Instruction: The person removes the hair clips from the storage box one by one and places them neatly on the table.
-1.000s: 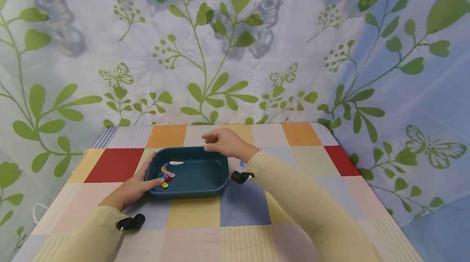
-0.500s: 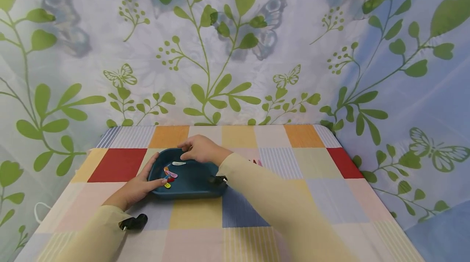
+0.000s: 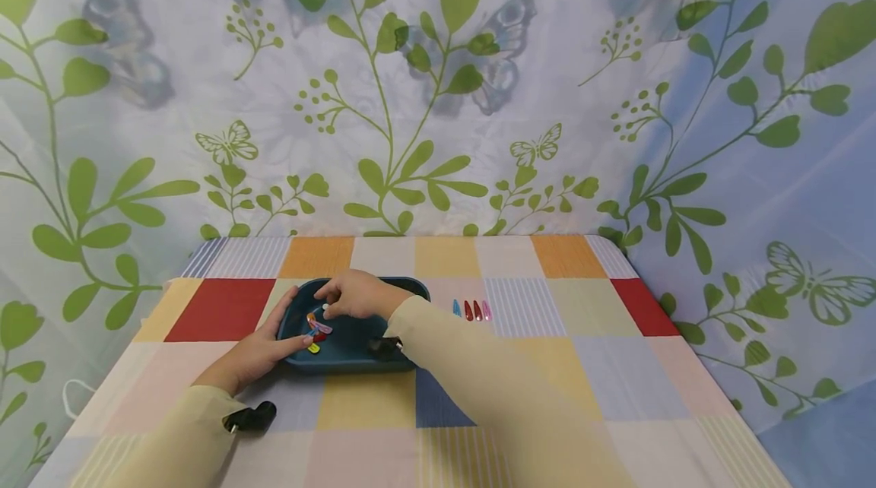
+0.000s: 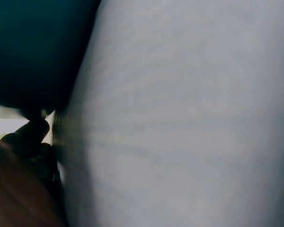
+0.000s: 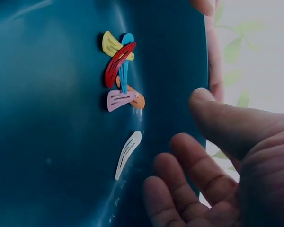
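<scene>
A dark teal tray (image 3: 356, 366) sits on the table, held at its left end by my left hand (image 3: 253, 353), thumb over the rim and fingers along the outside. My right hand (image 3: 361, 295) reaches into the tray, fingers loosely bent with nothing between them. Just beyond its fingertips lies a white snap hair clip (image 5: 128, 155). A small pile beside it has a yellow clip (image 5: 111, 44), a red clip (image 5: 117, 65), a blue clip (image 5: 124, 75), a pink clip (image 5: 118, 100) and an orange clip (image 5: 140, 101). The left wrist view shows mostly blurred cloth.
Right of the tray, several hair clips stand in a row on the patchwork tablecloth (image 3: 534, 366): a blue clip (image 3: 456, 308), two red clips (image 3: 473, 310) and a pink clip (image 3: 487, 311). A leaf-patterned curtain (image 3: 438, 93) hangs behind the table.
My right hand has moved left from the tray's back right corner, then lowered to the white clip. The row of clips at right has come into view. My left hand keeps its hold.
</scene>
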A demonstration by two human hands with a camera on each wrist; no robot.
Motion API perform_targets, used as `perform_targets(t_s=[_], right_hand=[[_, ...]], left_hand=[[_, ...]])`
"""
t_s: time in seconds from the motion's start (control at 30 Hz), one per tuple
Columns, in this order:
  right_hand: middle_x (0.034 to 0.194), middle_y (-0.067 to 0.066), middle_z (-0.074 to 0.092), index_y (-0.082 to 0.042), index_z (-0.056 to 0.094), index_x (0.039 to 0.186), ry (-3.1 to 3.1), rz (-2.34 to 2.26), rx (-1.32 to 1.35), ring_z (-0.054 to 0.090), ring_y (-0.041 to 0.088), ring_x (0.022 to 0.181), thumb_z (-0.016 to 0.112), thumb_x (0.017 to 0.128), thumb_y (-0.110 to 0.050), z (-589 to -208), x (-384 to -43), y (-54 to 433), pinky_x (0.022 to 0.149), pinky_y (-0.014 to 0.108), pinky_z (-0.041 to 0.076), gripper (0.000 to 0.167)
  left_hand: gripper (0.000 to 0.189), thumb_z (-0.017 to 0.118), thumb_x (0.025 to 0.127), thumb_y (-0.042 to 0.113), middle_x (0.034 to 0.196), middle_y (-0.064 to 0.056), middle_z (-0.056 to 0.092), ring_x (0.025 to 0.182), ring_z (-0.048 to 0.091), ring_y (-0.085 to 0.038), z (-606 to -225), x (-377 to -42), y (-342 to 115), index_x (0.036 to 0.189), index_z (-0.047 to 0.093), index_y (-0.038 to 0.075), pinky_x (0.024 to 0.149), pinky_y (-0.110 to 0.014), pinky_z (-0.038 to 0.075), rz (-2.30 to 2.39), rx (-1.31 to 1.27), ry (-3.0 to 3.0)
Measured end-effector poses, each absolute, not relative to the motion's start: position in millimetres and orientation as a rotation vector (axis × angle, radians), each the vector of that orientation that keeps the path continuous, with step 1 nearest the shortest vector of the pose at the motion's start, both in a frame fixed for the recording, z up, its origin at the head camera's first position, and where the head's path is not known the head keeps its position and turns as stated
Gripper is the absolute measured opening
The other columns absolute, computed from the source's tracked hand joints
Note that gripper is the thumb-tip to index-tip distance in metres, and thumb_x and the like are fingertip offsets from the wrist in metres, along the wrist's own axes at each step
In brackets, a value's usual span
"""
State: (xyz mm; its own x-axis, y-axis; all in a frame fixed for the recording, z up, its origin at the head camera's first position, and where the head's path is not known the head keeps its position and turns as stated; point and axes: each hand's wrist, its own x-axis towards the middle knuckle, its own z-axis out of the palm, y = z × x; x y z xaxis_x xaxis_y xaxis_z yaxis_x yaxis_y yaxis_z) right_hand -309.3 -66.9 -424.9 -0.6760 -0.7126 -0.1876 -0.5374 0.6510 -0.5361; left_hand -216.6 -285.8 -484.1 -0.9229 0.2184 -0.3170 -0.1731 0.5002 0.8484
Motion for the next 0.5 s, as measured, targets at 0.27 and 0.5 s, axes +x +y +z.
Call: perform_targets(t_s=[0.27,0.5], right_hand=[[0.104,-0.004,0.078,-0.017,0.071,0.138,2.482,-0.556,-1.041,0.065,0.005,0.086,0.077,0.098,-0.024,-447.3,-319.5,-75.1,0.073,0.018,0.052,0.042],[0.101,-0.008,0.077,-0.021,0.072,0.138,2.489,-0.444,-1.095,0.063,0.002,0.084,0.080,0.095,-0.029,-464.9,-320.6,-82.7,0.074,0.017,0.051,0.044]], left_hand=[[0.109,0.070,0.097,0.049,0.175,-0.025,-0.005,0.154,0.007,-0.054,-486.1,-216.5,-287.3,0.166,-0.015,0.047,0.117,-0.078,0.029,1.383,0.031,2.381],[0.107,0.070,0.098,0.045,0.176,-0.022,-0.007,0.157,0.005,-0.051,-488.7,-216.0,-286.8,0.166,-0.012,0.046,0.119,-0.080,0.020,1.424,0.056,2.374]])
